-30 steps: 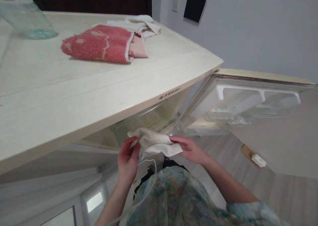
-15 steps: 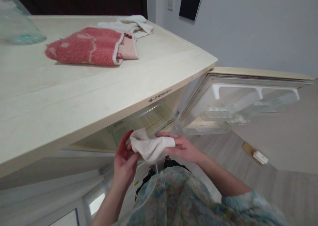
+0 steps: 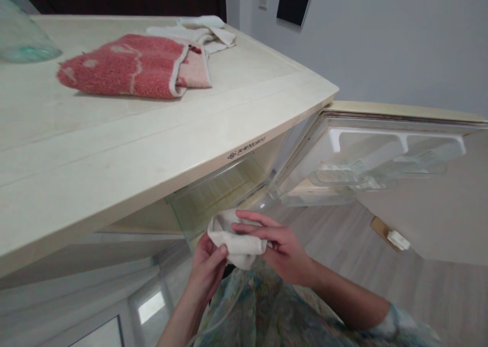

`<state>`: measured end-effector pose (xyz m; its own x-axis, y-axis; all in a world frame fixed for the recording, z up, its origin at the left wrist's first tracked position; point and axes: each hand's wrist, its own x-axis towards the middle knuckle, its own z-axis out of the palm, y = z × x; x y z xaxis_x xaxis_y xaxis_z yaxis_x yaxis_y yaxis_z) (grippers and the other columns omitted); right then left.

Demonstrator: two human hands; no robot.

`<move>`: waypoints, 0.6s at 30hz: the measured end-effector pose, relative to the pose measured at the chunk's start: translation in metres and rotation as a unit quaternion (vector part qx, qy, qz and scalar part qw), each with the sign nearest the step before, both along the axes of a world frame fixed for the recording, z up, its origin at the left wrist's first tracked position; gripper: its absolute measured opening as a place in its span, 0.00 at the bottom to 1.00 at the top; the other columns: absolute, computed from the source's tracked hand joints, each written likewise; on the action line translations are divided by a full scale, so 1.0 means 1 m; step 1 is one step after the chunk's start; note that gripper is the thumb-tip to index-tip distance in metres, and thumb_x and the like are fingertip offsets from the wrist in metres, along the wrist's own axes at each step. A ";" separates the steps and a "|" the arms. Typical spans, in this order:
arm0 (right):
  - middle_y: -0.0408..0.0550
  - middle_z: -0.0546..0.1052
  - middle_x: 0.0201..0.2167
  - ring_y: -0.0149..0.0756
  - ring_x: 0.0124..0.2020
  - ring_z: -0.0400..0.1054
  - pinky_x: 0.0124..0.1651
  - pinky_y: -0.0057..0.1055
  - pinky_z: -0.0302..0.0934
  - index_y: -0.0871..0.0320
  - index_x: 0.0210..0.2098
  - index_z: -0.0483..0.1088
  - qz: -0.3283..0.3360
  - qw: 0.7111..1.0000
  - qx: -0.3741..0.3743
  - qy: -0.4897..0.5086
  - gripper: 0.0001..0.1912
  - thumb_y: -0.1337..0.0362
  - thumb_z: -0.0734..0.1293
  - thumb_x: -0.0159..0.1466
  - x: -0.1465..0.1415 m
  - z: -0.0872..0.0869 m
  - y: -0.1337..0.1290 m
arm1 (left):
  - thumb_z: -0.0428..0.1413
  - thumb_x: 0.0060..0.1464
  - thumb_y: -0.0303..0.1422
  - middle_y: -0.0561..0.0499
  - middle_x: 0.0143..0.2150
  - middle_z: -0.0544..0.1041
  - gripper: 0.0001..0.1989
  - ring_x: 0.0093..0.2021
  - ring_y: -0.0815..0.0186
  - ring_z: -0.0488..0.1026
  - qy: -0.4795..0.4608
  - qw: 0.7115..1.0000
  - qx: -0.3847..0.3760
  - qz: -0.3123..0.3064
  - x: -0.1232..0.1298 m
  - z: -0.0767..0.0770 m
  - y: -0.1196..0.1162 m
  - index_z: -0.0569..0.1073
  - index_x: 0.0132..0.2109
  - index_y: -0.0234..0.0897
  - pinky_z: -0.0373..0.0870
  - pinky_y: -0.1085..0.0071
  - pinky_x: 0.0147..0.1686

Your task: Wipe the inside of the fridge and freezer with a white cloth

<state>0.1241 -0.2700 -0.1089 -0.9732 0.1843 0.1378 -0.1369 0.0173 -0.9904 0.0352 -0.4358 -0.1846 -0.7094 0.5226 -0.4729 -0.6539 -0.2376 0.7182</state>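
Note:
A crumpled white cloth [image 3: 244, 246] hangs between my two hands, in front of an open fridge compartment. My left hand [image 3: 209, 266] pinches its left side, thumb on top. My right hand [image 3: 280, 240] grips the other side, with two fingers laid across the folds. Just beyond the cloth is a clear glass shelf or drawer [image 3: 215, 194] inside the fridge. On the right the fridge door [image 3: 305, 149] stands wide open, with clear plastic racks [image 3: 335, 177] on its inner side.
On the pale fridge top [image 3: 125, 138] lie a folded red towel [image 3: 125, 65] and a white rag [image 3: 208, 32]. A clear glass vessel [image 3: 28, 44] stands at the far left. A small white object [image 3: 398, 239] sits low by the right wall.
My hands have moved slightly right and closer to me with the white cloth. It is bunched differently, and my right fingers now lie over its top.

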 end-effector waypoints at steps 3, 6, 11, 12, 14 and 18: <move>0.53 0.73 0.58 0.37 0.58 0.70 0.59 0.32 0.65 0.53 0.50 0.80 -0.052 0.998 -0.027 -0.037 0.12 0.62 0.68 0.69 0.002 -0.011 0.003 | 0.74 0.35 0.42 0.49 0.34 0.79 0.25 0.36 0.62 0.76 0.034 0.998 -0.034 0.041 -0.003 0.006 -0.001 0.77 0.39 0.37 0.75 0.68 0.39; 0.55 0.71 0.60 0.40 0.60 0.67 0.61 0.34 0.63 0.56 0.47 0.81 -0.022 0.997 -0.045 -0.061 0.12 0.59 0.71 0.66 0.002 -0.026 0.008 | 0.72 0.43 0.41 0.51 0.31 0.78 0.17 0.30 0.69 0.72 0.112 0.992 -0.044 0.041 -0.009 0.012 -0.010 0.79 0.37 0.37 0.70 0.77 0.32; 0.50 0.73 0.59 0.42 0.62 0.65 0.64 0.36 0.58 0.57 0.40 0.83 0.107 0.986 -0.122 -0.024 0.09 0.59 0.75 0.61 -0.001 -0.040 0.013 | 0.60 0.59 0.44 0.41 0.49 0.81 0.18 0.48 0.57 0.77 0.246 0.955 -0.073 -0.146 -0.023 0.037 -0.032 0.81 0.49 0.37 0.72 0.68 0.50; 0.50 0.74 0.57 0.41 0.60 0.67 0.63 0.36 0.59 0.56 0.40 0.83 0.107 0.987 -0.121 -0.019 0.10 0.59 0.75 0.61 -0.002 -0.040 0.015 | 0.57 0.61 0.44 0.41 0.53 0.80 0.19 0.52 0.55 0.76 0.266 0.942 -0.088 -0.182 -0.026 0.045 -0.036 0.80 0.53 0.37 0.70 0.65 0.55; 0.51 0.74 0.58 0.41 0.59 0.68 0.63 0.37 0.59 0.56 0.43 0.82 0.092 0.991 -0.092 -0.019 0.12 0.59 0.75 0.61 -0.004 -0.035 0.018 | 0.55 0.64 0.43 0.42 0.58 0.78 0.21 0.58 0.55 0.74 0.312 0.916 -0.121 -0.221 -0.031 0.060 -0.041 0.78 0.58 0.40 0.66 0.64 0.60; 0.53 0.68 0.65 0.45 0.69 0.57 0.68 0.39 0.53 0.56 0.38 0.83 0.117 0.992 -0.039 -0.020 0.11 0.57 0.77 0.58 -0.013 -0.029 0.027 | 0.56 0.63 0.43 0.45 0.54 0.81 0.18 0.54 0.56 0.76 0.374 0.888 -0.131 -0.233 -0.038 0.081 -0.045 0.81 0.54 0.43 0.67 0.66 0.60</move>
